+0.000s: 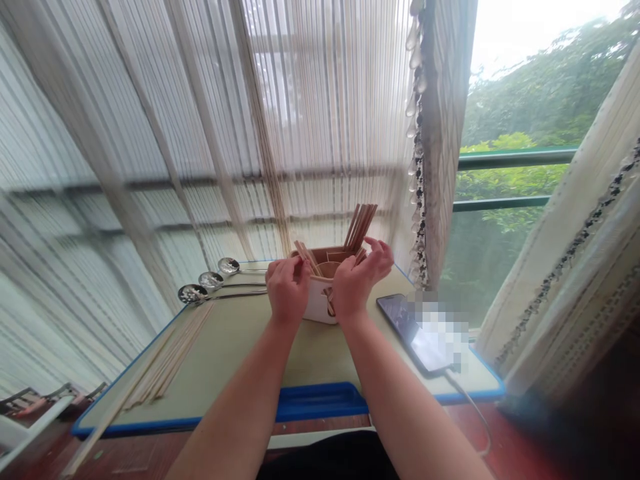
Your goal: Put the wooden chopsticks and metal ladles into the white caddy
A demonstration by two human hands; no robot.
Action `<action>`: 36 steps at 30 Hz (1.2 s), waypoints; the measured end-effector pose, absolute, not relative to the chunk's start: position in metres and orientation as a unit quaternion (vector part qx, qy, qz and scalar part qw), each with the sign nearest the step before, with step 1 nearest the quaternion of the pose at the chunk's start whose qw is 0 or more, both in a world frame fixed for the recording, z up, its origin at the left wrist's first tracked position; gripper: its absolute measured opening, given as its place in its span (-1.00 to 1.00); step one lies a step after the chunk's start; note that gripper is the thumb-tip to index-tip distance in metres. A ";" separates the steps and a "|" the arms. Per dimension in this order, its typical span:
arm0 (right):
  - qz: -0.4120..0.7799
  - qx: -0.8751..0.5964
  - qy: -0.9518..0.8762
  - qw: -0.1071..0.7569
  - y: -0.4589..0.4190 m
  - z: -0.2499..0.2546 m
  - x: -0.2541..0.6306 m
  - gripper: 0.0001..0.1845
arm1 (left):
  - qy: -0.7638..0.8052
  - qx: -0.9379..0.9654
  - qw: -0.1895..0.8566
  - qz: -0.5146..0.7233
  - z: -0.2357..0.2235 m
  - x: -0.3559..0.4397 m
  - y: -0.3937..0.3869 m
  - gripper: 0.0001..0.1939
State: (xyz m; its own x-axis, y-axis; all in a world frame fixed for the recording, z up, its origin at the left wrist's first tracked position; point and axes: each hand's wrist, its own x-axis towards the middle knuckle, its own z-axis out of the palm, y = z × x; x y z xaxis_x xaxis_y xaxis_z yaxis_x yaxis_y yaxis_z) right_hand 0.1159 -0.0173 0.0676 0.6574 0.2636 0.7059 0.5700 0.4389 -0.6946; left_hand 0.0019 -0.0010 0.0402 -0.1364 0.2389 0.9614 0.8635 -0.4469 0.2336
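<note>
A white chopstick holder (320, 303) with a wooden-coloured rim and inner dividers stands near the back of the small table. Light chopsticks (306, 253) lean in its left part, and a bundle of darker chopsticks (360, 227) rises from its back right. My left hand (289, 290) is at the holder's left side, its fingers drawn together beside the light chopsticks; what they grip is hidden. My right hand (357, 280) rests at the holder's right side, thumb over the rim and fingers apart beneath the darker bundle.
Three metal ladles (211, 280), at least one slotted, lie at the back left. Long light chopsticks (167, 357) lie along the left side. A phone (413, 333) with a cable lies at right. A blue tray (323, 400) is at the front edge; curtains (200, 133) hang behind.
</note>
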 end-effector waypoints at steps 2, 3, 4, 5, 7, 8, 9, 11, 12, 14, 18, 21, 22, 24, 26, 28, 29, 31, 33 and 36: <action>-0.059 -0.525 -0.380 0.760 -0.013 0.066 0.118 -0.51 | -0.455 -0.604 0.259 -0.601 0.040 0.001 0.000 -0.78; -0.028 -0.527 -0.378 0.761 -0.012 0.066 0.119 -0.53 | -0.455 -0.605 0.257 -0.601 0.039 0.001 0.000 -0.78; 0.003 -0.531 -0.381 0.757 -0.012 0.066 0.120 -0.57 | -0.455 -0.607 0.254 -0.600 0.039 0.001 0.000 -0.77; 0.029 -0.536 -0.390 0.748 -0.012 0.066 0.120 -0.62 | -0.455 -0.610 0.250 -0.599 0.039 0.001 0.000 -0.77; 0.050 -0.549 -0.412 0.725 -0.014 0.067 0.120 -0.69 | -0.457 -0.614 0.241 -0.597 0.040 0.002 -0.001 -0.77; 0.045 -0.553 -0.426 0.715 -0.015 0.068 0.120 -0.70 | -0.458 -0.615 0.237 -0.597 0.040 0.002 -0.001 -0.76; 0.033 -0.553 -0.440 0.707 -0.017 0.069 0.119 -0.70 | -0.459 -0.615 0.234 -0.597 0.040 0.002 -0.001 -0.76; 0.000 -0.545 -0.468 0.696 -0.019 0.070 0.118 -0.70 | -0.459 -0.615 0.230 -0.598 0.041 0.002 -0.001 -0.76; -0.015 -0.540 -0.483 0.689 -0.020 0.070 0.117 -0.71 | -0.459 -0.617 0.228 -0.597 0.041 0.002 -0.001 -0.75; -0.035 -0.534 -0.518 0.667 -0.020 0.070 0.116 -0.72 | -0.460 -0.624 0.221 -0.592 0.042 0.002 -0.002 -0.74; -0.020 -0.524 -0.590 0.614 -0.020 0.069 0.114 -0.76 | -0.468 -0.638 0.195 -0.579 0.044 0.002 -0.004 -0.71; -0.006 -0.519 -0.619 0.589 -0.020 0.069 0.114 -0.77 | -0.465 -0.644 0.177 -0.582 0.045 0.002 -0.006 -0.72; -0.005 -0.517 -0.625 0.586 -0.020 0.069 0.114 -0.77 | -0.461 -0.644 0.171 -0.586 0.046 0.002 -0.006 -0.72; -0.004 -0.511 -0.636 0.579 -0.019 0.069 0.114 -0.76 | -0.450 -0.645 0.155 -0.597 0.047 0.002 -0.006 -0.75; -0.006 -0.503 -0.642 0.578 -0.019 0.070 0.115 -0.77 | -0.439 -0.646 0.136 -0.610 0.047 0.002 -0.006 -0.76; -0.016 -0.494 -0.644 0.584 -0.020 0.071 0.115 -0.77 | -0.427 -0.646 0.118 -0.622 0.048 0.003 -0.006 -0.78; -0.026 -0.488 -0.646 0.587 -0.021 0.071 0.115 -0.76 | -0.420 -0.645 0.111 -0.629 0.048 0.003 -0.007 -0.79; -0.053 -0.476 -0.653 0.586 -0.023 0.072 0.115 -0.75 | -0.407 -0.640 0.099 -0.644 0.049 0.004 -0.008 -0.81; -0.086 -0.468 -0.665 0.576 -0.025 0.073 0.114 -0.73 | -0.399 -0.630 0.090 -0.660 0.049 0.005 -0.009 -0.81; -0.127 -0.466 -0.675 0.557 -0.027 0.073 0.113 -0.71 | -0.408 -0.616 0.078 -0.669 0.049 0.005 -0.010 -0.79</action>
State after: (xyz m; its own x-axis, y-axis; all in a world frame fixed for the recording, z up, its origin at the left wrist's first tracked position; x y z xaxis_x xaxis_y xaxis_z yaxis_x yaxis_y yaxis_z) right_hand 0.1135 -0.0271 0.0729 0.0551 0.4870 0.8716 0.7709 0.5341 -0.3472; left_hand 0.0053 -0.0101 0.0488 -0.2286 0.3976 0.8886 0.6072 -0.6552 0.4494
